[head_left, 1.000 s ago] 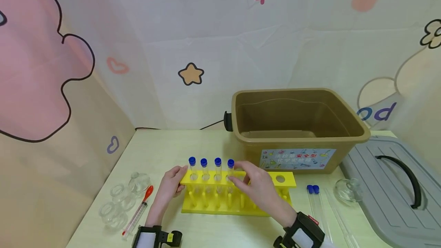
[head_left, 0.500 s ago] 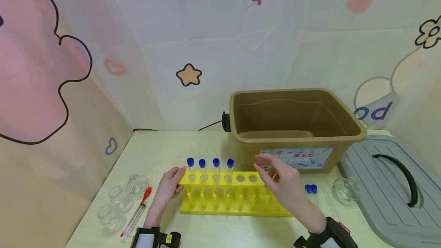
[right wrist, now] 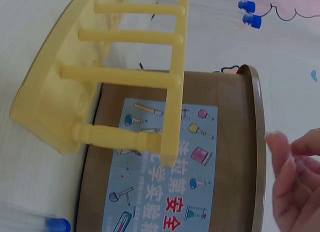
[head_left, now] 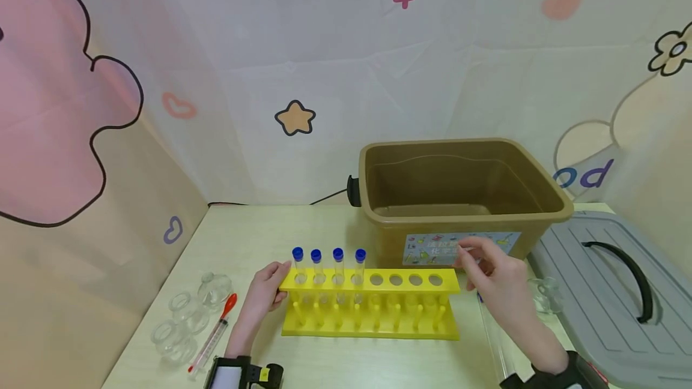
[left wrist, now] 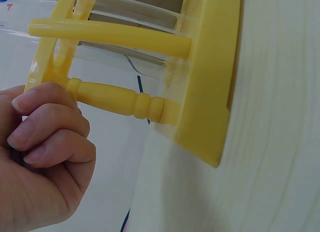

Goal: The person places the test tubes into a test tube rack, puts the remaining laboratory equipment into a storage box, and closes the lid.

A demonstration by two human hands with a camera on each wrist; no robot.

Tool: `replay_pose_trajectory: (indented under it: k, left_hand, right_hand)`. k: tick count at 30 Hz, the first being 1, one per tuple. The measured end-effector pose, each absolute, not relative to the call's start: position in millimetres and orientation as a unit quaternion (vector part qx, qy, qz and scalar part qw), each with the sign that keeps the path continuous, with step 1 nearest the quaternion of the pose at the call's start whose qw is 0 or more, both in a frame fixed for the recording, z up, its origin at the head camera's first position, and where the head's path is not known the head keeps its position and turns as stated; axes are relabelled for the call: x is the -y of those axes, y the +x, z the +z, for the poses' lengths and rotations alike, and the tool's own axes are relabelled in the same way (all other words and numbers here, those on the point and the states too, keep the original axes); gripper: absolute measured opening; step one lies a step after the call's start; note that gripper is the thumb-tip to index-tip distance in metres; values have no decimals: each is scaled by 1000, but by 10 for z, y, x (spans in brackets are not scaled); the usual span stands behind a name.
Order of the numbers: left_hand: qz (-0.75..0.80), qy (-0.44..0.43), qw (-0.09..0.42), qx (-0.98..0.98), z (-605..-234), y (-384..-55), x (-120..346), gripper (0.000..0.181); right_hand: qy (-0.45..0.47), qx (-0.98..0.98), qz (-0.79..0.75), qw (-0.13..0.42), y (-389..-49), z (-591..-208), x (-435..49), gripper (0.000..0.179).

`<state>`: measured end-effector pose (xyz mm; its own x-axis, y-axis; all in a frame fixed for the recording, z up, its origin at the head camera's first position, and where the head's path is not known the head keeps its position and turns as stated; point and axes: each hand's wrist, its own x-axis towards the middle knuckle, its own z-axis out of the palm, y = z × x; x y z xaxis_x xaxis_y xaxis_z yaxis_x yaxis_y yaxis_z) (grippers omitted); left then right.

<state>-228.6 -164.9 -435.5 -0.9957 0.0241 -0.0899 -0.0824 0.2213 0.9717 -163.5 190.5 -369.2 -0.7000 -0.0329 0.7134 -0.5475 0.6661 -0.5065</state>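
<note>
A yellow test tube rack (head_left: 400, 288) stands on the table, with several blue-capped test tubes (head_left: 338, 255) upright in its left holes. My left hand (head_left: 266, 287) grips the rack's upper left end; the left wrist view has its fingers (left wrist: 55, 117) curled there beside the turned post. Past the rack's right end, my right hand (head_left: 500, 284) hovers with loosely bent fingers and nothing between them. Beneath it lie clear test tubes (head_left: 494, 344), mostly covered by the hand; a blue cap (right wrist: 57, 224) of one shows in the right wrist view.
Behind the rack sits a brown box (head_left: 465, 219) with a label. Its grey lid (head_left: 594, 323) lies at right, a glass vessel (head_left: 545, 296) beside it. Small glass vessels (head_left: 186, 311), a red-bulbed dropper (head_left: 229, 305) and a slim syringe-like tube (head_left: 209, 344) lie at left.
My right hand has left the fourth blue-capped tube and travelled right along the rack, past its end. My left hand keeps its grip on the rack.
</note>
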Motion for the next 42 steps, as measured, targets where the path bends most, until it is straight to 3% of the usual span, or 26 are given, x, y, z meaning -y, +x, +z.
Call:
replay_pose_trajectory:
  k: [7, 15, 17, 20, 26, 42]
  left_hand:
    - [628, -22, 43, -777, -4361, -2280, 1669, 35]
    - [629, -21, 42, -776, -4363, -2287, 1673, 36]
    - [628, -21, 42, -777, -4368, -2289, 1672, 36]
    - [625, -18, 42, -779, -4377, -2292, 1671, 36]
    - [632, -12, 37, -774, -4392, -2296, 1669, 35]
    - [631, -7, 39, -775, -4403, -2307, 1663, 33]
  right_hand:
    - [62, 912, 340, 218, -1641, -3673, -2034, 8]
    - [-31, 969, 241, -38, -1684, -3755, -2209, 18]
    - [-40, 973, 214, -80, -1697, -3809, -2243, 19]
    - [-53, 976, 186, -97, -1722, -3890, -2275, 20]
    - [-56, 983, 159, -78, -1751, -4007, -2311, 13]
    - [-52, 980, 175, -79, -1795, -4226, -2237, 18]
